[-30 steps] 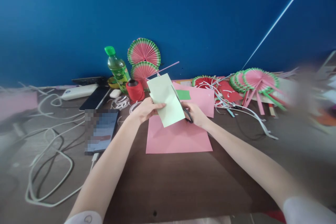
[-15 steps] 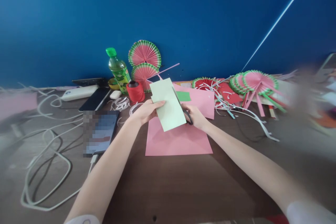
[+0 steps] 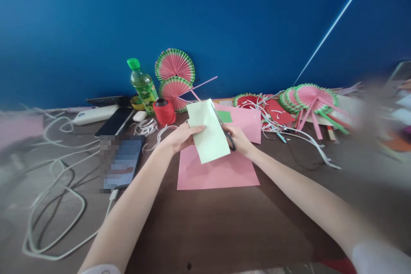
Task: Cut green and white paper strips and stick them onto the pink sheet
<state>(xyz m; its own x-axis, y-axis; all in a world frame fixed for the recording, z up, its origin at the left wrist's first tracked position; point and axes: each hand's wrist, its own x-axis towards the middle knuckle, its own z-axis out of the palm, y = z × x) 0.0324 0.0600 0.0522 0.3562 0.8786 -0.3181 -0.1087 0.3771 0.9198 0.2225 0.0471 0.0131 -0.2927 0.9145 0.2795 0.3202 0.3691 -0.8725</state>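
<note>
My left hand (image 3: 182, 138) grips a pale green sheet of paper (image 3: 209, 137) by its left edge, the thumb lying on top. Closed around the dark handles of a pair of scissors (image 3: 230, 141), my right hand (image 3: 238, 138) is at the sheet's right edge. The blades run up along that edge and are partly hidden by the paper. Beneath both hands lies a pink sheet of paper (image 3: 218, 177) on the dark table. Another pink sheet (image 3: 248, 124) with a green piece of paper (image 3: 224, 116) on it lies just behind.
Behind my left hand stand a red thread spool (image 3: 164, 113), a green-capped bottle (image 3: 144, 85) and pleated paper fans (image 3: 176, 66). More fans (image 3: 314, 98) and white paper strips (image 3: 308, 141) lie right. A phone (image 3: 123, 162) with a white cable (image 3: 85, 203) is at left.
The pale green sheet has shifted slightly down and right in view, and its stepped upper left edge now looks straight. Both hands keep their hold.
</note>
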